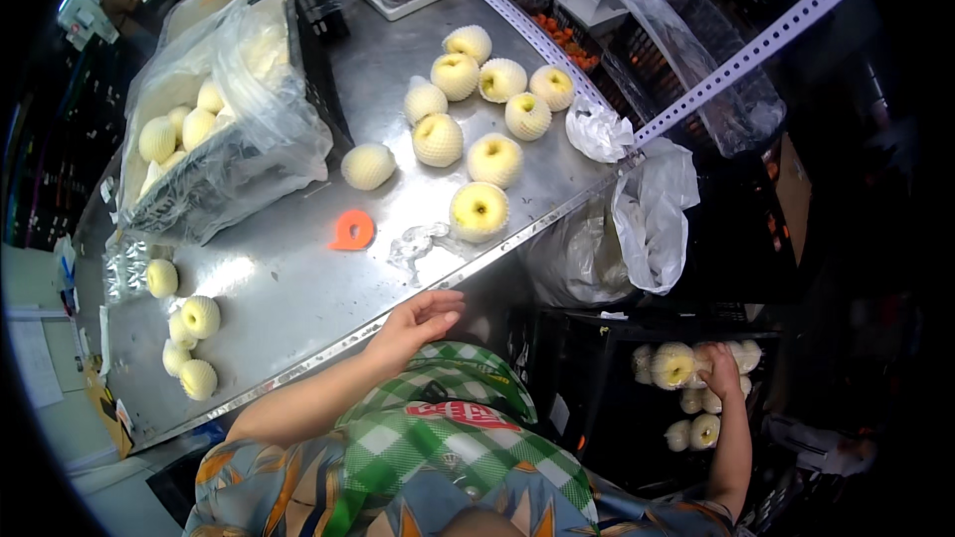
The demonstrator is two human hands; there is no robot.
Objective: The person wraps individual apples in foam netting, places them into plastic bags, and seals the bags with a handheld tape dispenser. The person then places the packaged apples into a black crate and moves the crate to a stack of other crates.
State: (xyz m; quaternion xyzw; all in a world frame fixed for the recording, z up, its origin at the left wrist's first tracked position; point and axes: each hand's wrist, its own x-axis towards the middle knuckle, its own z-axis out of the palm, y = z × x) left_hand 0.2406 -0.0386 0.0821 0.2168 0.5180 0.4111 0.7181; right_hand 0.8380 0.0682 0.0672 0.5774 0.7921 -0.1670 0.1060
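Observation:
My left hand [416, 326] hovers at the near edge of the metal table [288, 288]. Its fingers are stretched out and loosely together, with nothing in them. Low on the right, my right hand [720, 370] reaches into a black crate [617, 408]. Its fingers bend over a wrapped pack of pale yellow apples [674, 365]; the fingertips are partly hidden. More wrapped apples [704, 431] lie below it in the crate. On the table, several loose apples in foam nets [478, 211] form a group at the right, and several others [201, 317] sit at the left.
A plastic-lined crate of netted apples [159, 139] stands at the table's far left. An orange tape dispenser [352, 231] and crumpled clear plastic [416, 247] lie mid-table. A perforated metal post [746, 55] rises by the right edge, above a white plastic bag [652, 219].

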